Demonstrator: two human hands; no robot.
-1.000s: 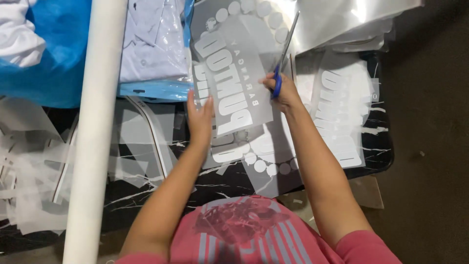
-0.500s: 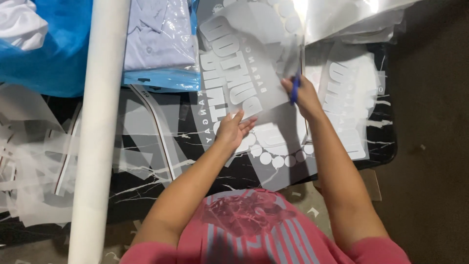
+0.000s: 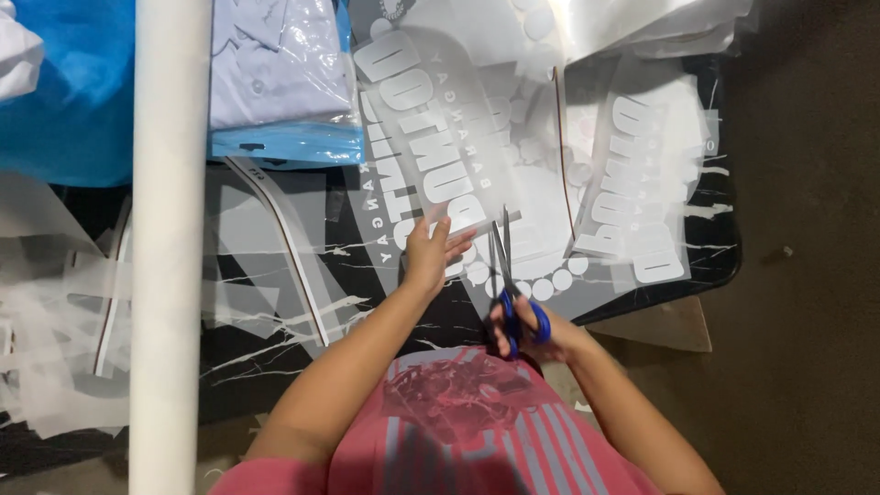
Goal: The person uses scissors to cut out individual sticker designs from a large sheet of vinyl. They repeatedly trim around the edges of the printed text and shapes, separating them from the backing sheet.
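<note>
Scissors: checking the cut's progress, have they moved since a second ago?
Yes. The scissors came down from the sheet's far edge to its near edge, by the table front.

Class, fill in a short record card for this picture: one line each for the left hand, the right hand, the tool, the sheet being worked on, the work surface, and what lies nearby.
Left hand: left hand rests flat on the sheet
Right hand: right hand grips the scissors
Tool: blue-handled scissors, blades pointing away from the person
Sheet: clear film with white lettering
Surface: black marbled table
Nearby: white roll, bagged shirt, second lettered film
</note>
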